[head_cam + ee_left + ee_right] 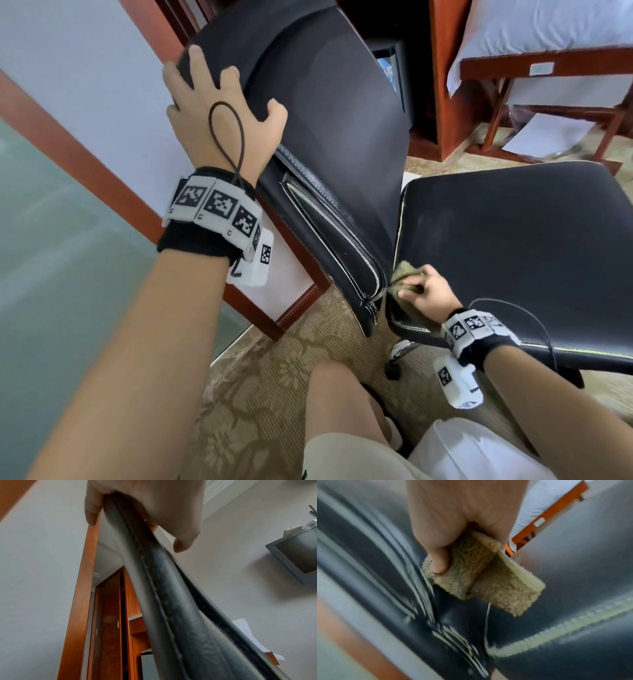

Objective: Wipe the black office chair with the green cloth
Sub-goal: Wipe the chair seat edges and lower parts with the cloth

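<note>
Left hand point(219, 113) grips chair point(329, 137) backrest top; right hand point(430, 291) clutches cloth point(406, 275) at seat/back crease.

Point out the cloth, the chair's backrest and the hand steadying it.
green cloth point(481, 577): right wrist view, on the folded pile below the thumb.
backrest point(329, 113): head view, on its broad black face.
left hand point(219, 120): head view, on the back of the hand gripping the backrest's top edge.
</note>
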A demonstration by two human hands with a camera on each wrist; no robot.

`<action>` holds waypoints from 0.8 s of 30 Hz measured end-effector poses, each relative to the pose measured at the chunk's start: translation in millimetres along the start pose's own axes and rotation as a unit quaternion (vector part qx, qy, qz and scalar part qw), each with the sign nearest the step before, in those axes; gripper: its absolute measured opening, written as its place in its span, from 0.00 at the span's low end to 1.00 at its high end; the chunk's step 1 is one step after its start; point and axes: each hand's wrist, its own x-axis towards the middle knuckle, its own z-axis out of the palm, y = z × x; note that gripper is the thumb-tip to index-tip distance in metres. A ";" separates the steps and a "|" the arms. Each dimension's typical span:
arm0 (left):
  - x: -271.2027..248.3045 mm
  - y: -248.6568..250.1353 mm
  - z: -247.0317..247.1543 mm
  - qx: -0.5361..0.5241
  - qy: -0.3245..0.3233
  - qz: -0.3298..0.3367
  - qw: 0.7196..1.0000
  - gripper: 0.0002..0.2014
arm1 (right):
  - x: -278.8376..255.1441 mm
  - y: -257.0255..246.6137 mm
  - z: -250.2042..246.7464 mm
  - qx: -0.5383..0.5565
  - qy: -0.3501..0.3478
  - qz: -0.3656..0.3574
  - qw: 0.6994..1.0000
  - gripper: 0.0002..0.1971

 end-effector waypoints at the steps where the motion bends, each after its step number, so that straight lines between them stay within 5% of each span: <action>1: 0.6 1.0 -0.3 -0.004 -0.004 0.002 1.000 0.32 | 4.7 -3.5 -7.8 0.019 0.040 0.021 0.999 0.12; 7: -1.5 1.4 -8.5 -0.030 -0.033 0.003 0.999 0.31 | 19.1 -67.3 -64.7 0.108 0.219 -0.009 0.970 0.12; 10: 0.1 -2.9 -15.0 -0.068 -0.044 0.020 0.996 0.27 | 23.6 -122.7 -80.6 0.176 0.237 -0.072 0.953 0.13; 15: 7.8 -26.2 -26.0 -0.189 -0.033 0.032 0.981 0.23 | 7.3 -218.2 -88.8 0.245 0.151 -0.209 0.935 0.15; 24: -4.7 -68.4 -34.8 -0.447 -0.101 -0.077 0.885 0.18 | -9.5 -313.2 -80.8 0.212 -0.006 -0.323 0.922 0.26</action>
